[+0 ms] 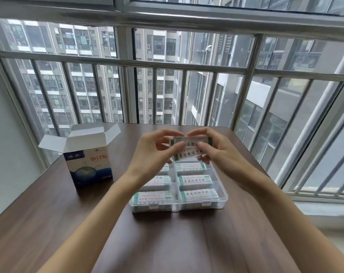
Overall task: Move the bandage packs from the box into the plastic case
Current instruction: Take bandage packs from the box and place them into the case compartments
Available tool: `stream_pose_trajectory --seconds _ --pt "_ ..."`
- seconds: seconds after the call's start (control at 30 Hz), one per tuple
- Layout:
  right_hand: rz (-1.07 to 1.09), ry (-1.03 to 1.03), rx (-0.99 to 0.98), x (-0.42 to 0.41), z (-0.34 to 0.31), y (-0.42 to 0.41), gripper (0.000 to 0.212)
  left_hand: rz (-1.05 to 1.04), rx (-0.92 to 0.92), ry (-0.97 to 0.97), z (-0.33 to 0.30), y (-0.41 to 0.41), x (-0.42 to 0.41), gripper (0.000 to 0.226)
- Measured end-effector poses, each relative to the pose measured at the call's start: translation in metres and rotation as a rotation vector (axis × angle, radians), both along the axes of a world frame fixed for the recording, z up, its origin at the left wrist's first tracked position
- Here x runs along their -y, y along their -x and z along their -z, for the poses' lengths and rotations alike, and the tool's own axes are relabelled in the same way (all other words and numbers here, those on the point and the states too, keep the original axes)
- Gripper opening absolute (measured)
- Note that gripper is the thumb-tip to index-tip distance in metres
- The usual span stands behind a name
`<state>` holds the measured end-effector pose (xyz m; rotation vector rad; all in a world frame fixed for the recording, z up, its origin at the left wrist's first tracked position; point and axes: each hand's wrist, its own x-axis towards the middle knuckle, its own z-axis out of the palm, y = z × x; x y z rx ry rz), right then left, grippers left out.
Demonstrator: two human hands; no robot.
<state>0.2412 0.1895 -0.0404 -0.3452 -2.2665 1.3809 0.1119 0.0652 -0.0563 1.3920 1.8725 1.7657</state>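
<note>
Both hands, left hand and right hand, pinched bandage packs between fingertips; lowering them level into the plastic case beneath the fingers seemed wisest.

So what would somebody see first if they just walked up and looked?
Probably the two hands, left hand and right hand, pinching a bandage pack in the air above the far end of the clear plastic case. The case sits mid-table with white-and-green packs in its compartments. To the left stands the blue-and-white box with its flaps open.
</note>
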Motion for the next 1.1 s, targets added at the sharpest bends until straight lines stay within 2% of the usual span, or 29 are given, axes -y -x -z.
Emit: stream_pose_trajectory --seconds 0.17,0.33,0.5,0.63,0.83,0.93,1.03,1.1 --pt "-0.001 -0.146 0.129 -0.003 0.023 -0.026 0.021 -0.046 -0.303 0.306 0.026 -0.003 0.010 0.008" --pt "0.064 -0.233 0.124 -0.003 0.050 -0.038 0.020 -0.034 -0.447 0.321 0.040 -0.012 0.012 0.009" --pt "0.192 -0.298 0.051 -0.004 0.055 -0.040 0.013 -0.078 -0.479 0.319 0.041 -0.013 0.011 0.009" --pt "0.188 -0.421 0.117 -0.006 0.057 -0.042 0.006 -0.076 -0.481 0.356 0.044 -0.016 0.014 0.013" --pt "0.170 -0.461 0.178 -0.007 0.053 -0.043 0.003 -0.021 -0.468 0.398 0.041 -0.013 0.024 0.024" --pt "0.189 -0.545 0.200 -0.009 0.053 -0.042 0.001 -0.030 -0.475 0.436 0.037 -0.014 0.022 0.025" --pt "0.166 -0.632 0.259 -0.011 0.048 -0.039 0.007 -0.055 -0.496 0.463 0.033 -0.015 0.017 0.020" --pt "0.136 -0.757 0.337 -0.011 0.039 -0.038 0.015 -0.054 -0.589 0.479 0.027 -0.017 0.017 0.019"
